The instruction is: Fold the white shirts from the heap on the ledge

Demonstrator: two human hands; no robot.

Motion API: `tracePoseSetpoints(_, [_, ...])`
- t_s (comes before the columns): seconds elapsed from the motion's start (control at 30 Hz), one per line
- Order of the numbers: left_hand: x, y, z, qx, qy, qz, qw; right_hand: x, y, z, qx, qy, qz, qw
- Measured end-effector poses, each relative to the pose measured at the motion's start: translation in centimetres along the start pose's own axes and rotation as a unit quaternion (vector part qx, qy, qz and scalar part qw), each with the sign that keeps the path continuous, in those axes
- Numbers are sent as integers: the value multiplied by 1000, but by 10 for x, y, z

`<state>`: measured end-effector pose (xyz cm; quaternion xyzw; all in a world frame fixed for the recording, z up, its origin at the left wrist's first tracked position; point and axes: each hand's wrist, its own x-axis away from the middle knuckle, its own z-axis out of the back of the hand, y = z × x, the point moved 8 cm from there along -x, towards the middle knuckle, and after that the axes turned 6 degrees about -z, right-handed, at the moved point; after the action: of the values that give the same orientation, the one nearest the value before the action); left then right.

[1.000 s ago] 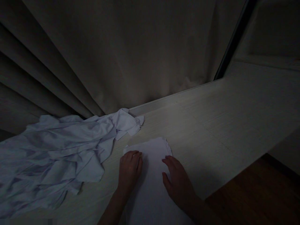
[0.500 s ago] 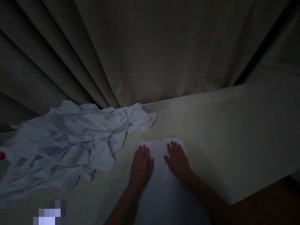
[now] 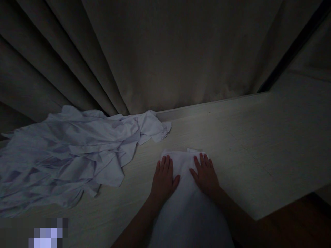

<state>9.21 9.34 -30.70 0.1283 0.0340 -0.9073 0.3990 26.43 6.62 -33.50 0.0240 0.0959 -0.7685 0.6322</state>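
A white cloth [image 3: 184,193] stretches from the bottom edge of the view up onto a pale wooden surface, its far edge folded or layered. My left hand [image 3: 164,179] lies flat on its left side, fingers pointing away and thumb out to the right. On the right side of the cloth rests my right hand [image 3: 205,175], palm down with the fingers slightly spread. Neither hand grips anything. To the left a crumpled heap of white fabric [image 3: 85,151], perhaps a garment, lies apart from both hands.
Beige curtains [image 3: 181,58] hang along the back edge of the pale surface [image 3: 248,148]. At the lower right the surface ends, with a dark brown floor [image 3: 292,220] beyond. A dark vertical strip [image 3: 292,51] stands at the upper right. The lower left corner is pixelated.
Both hands and the far end of the cloth have shifted a little to the right. The hands stay flat on the cloth. The view has moved slightly; the heap looks the same.
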Motion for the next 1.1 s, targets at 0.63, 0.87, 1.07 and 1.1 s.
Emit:
tracePoseSetpoints(0.63, [49, -65, 6, -76, -8, 76, 994, -4, -87, -6, -61, -36, 123, 990])
tracePoseSetpoints(0.87, [83, -88, 18, -95, 11, 112, 989, -2, -118, -6, -75, -32, 145, 986])
tracePoseSetpoints(1.07, [76, -88, 12, -75, 5, 117, 990, -4, -109, -11, -35, -33, 151, 987])
tracePoseSetpoints(1.1, [75, -90, 12, -73, 3, 116, 991, -5, -110, -11, -29, -32, 152, 987])
